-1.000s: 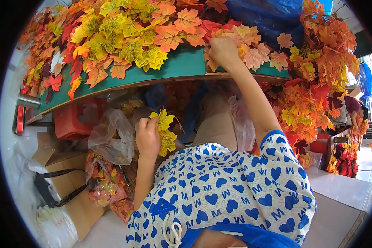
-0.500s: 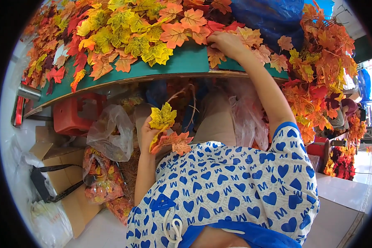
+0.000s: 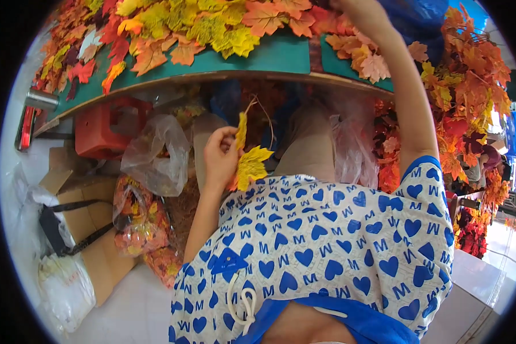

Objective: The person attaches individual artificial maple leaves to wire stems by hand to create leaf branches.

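My left hand (image 3: 219,157) is closed around a sprig of artificial maple leaves, held over my lap. Its yellow leaves (image 3: 252,166) stick out beside the fingers, and a bit of orange shows beneath them. A thin brown stem (image 3: 264,109) curves up from the sprig toward the table edge. My right arm stretches out over the green table (image 3: 212,73). The right hand (image 3: 366,14) is at the top edge of the picture, close to red and orange leaves (image 3: 332,23). Its fingertips are cut off and blurred, so their grip is hidden.
Yellow leaves (image 3: 218,28) and orange leaves are heaped along the table. A blue plastic bag (image 3: 415,23) lies at the far right, beside hanging leaf bunches (image 3: 470,86). Below left are a red plastic stool (image 3: 106,129), a clear bag of leaves (image 3: 140,223) and a cardboard box (image 3: 100,252).
My right hand has moved farther out and right, off the table's front edge. The orange leaf under it there no longer shows. My left hand has turned the sprig, so its yellow leaves now point sideways.
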`<state>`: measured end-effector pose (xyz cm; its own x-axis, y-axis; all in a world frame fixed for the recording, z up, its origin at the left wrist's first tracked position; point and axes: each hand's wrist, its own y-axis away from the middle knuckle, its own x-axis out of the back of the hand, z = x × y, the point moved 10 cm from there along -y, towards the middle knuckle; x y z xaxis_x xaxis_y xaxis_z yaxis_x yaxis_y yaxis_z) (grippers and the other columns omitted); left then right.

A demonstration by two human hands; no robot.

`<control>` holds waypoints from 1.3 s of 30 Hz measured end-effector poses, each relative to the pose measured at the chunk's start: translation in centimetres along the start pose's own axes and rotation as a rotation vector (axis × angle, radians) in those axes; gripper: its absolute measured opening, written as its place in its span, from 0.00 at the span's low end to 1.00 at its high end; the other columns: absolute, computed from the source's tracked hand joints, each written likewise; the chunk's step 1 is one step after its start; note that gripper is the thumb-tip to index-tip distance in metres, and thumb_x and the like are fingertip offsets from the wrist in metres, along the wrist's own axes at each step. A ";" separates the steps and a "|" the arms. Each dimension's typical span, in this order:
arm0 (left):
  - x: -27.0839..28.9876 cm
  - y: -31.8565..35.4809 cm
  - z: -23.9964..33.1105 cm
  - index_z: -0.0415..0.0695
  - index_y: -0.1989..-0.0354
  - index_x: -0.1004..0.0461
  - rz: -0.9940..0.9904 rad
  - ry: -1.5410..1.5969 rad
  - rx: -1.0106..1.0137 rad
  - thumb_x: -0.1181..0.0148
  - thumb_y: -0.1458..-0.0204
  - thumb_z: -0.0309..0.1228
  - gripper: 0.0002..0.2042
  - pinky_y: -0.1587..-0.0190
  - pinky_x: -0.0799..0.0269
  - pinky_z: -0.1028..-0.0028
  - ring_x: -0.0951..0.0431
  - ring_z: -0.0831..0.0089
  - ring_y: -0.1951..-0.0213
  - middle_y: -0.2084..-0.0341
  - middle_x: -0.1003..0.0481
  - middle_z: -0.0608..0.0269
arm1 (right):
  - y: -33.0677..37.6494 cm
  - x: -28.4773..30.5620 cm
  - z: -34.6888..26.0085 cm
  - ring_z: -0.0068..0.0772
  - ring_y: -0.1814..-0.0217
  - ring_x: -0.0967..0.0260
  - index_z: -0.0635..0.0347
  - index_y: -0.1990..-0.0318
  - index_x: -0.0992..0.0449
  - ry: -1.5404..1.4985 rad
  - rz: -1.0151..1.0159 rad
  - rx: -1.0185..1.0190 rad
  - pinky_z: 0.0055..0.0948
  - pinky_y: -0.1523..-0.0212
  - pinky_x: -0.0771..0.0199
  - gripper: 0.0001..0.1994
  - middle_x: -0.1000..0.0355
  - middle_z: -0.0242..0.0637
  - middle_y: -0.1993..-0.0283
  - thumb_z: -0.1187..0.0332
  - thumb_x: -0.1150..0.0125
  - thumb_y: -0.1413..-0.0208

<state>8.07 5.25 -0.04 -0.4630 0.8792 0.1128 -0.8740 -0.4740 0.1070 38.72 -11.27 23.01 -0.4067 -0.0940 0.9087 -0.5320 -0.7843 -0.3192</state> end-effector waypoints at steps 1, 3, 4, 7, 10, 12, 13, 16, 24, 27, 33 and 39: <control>-0.5 0.0 0.8 0.38 0.61 0.28 0.012 -0.008 0.018 0.45 0.53 0.16 0.10 0.70 0.30 0.82 0.27 0.77 0.72 0.72 0.29 0.62 | 0.3 1.5 1.0 0.51 0.63 0.31 0.62 0.62 0.26 -0.062 0.080 -0.131 0.39 0.65 0.29 0.07 0.29 0.51 0.64 0.76 0.46 0.48; -1.1 0.5 5.6 0.37 0.64 0.25 0.082 -0.250 -0.361 0.42 0.54 0.18 0.08 0.73 0.31 0.81 0.26 0.75 0.75 0.75 0.30 0.60 | 2.6 6.4 0.2 0.50 0.65 0.31 0.64 0.64 0.26 -0.145 0.515 -0.056 0.37 0.65 0.30 0.05 0.29 0.48 0.66 0.75 0.47 0.47; -1.7 0.2 5.7 0.37 0.64 0.25 0.078 -0.253 -0.355 0.42 0.54 0.18 0.08 0.73 0.31 0.81 0.26 0.75 0.75 0.75 0.30 0.60 | 4.0 6.5 1.8 0.49 0.68 0.30 0.66 0.65 0.25 -0.460 0.533 -0.312 0.35 0.65 0.31 0.06 0.28 0.46 0.69 0.74 0.48 0.45; -1.6 0.8 6.2 0.38 0.66 0.23 0.161 -0.223 -0.398 0.40 0.55 0.19 0.07 0.75 0.30 0.79 0.26 0.72 0.76 0.75 0.30 0.59 | 7.4 1.9 -0.9 0.49 0.73 0.32 0.70 0.71 0.28 -1.128 0.544 -0.644 0.35 0.66 0.32 0.08 0.31 0.47 0.74 0.72 0.47 0.44; -2.6 0.4 6.4 0.38 0.66 0.24 0.149 -0.244 -0.340 0.41 0.54 0.20 0.06 0.73 0.30 0.76 0.26 0.72 0.76 0.75 0.29 0.60 | 11.1 -4.9 -9.7 0.16 0.67 0.31 0.63 0.63 0.26 -1.935 0.435 -0.712 0.11 0.75 0.42 0.05 0.24 0.35 0.65 0.71 0.43 0.45; -4.2 -0.1 6.1 0.38 0.66 0.25 0.116 -0.303 -0.368 0.42 0.54 0.21 0.06 0.72 0.30 0.74 0.25 0.69 0.75 0.75 0.29 0.58 | 13.5 -6.6 -15.8 0.22 0.65 0.27 0.63 0.65 0.28 -2.131 0.267 -0.897 0.11 0.74 0.36 0.04 0.24 0.38 0.65 0.71 0.43 0.45; -5.1 -0.2 6.1 0.39 0.67 0.26 0.094 -0.365 -0.391 0.42 0.54 0.22 0.05 0.70 0.29 0.71 0.25 0.65 0.74 0.74 0.29 0.57 | 13.7 -6.7 -18.1 0.27 0.62 0.26 0.65 0.65 0.29 -2.315 0.396 -0.901 0.17 0.66 0.27 0.03 0.25 0.39 0.65 0.74 0.44 0.44; -6.1 -0.1 5.5 0.38 0.68 0.28 0.093 -0.314 -0.392 0.42 0.55 0.22 0.05 0.70 0.30 0.68 0.25 0.65 0.73 0.74 0.28 0.55 | 14.5 -8.3 -21.7 0.25 0.63 0.26 0.66 0.63 0.28 -2.227 0.453 -0.884 0.22 0.62 0.25 0.04 0.25 0.37 0.65 0.78 0.42 0.47; -5.9 -1.5 1.2 0.39 0.62 0.33 -0.040 0.567 0.099 0.45 0.48 0.21 0.07 0.74 0.32 0.85 0.28 0.82 0.78 0.77 0.27 0.66 | 17.5 -12.4 -23.1 0.18 0.76 0.31 0.66 0.67 0.25 -2.208 0.199 -1.032 0.18 0.77 0.30 0.05 0.26 0.32 0.70 0.74 0.37 0.49; -6.1 -1.1 1.1 0.39 0.61 0.33 -0.084 0.708 0.119 0.44 0.49 0.20 0.08 0.71 0.30 0.83 0.27 0.81 0.76 0.75 0.28 0.65 | 18.1 -13.6 -23.4 0.20 0.75 0.30 0.66 0.65 0.25 -2.345 0.144 -1.132 0.18 0.76 0.29 0.06 0.26 0.32 0.70 0.74 0.37 0.49; -6.6 -0.8 2.2 0.38 0.59 0.33 -0.151 0.739 0.080 0.45 0.49 0.20 0.10 0.69 0.29 0.82 0.27 0.80 0.76 0.75 0.28 0.65 | 18.1 -14.3 -23.6 0.25 0.70 0.27 0.66 0.62 0.26 -2.453 0.161 -1.164 0.21 0.72 0.23 0.09 0.26 0.37 0.66 0.74 0.37 0.50; -6.4 -0.7 2.0 0.38 0.59 0.33 -0.148 0.690 0.075 0.45 0.49 0.21 0.09 0.69 0.28 0.82 0.27 0.80 0.76 0.76 0.29 0.65 | 18.2 -13.5 -23.6 0.24 0.72 0.28 0.65 0.61 0.26 -2.389 0.182 -1.166 0.19 0.75 0.26 0.09 0.26 0.35 0.67 0.76 0.37 0.51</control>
<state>11.93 -0.11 1.11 -0.3498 0.7534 -0.5568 -0.9339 -0.3275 0.1436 16.99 -9.84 -1.40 0.0668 -0.7742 -0.6294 -0.8587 -0.3659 0.3588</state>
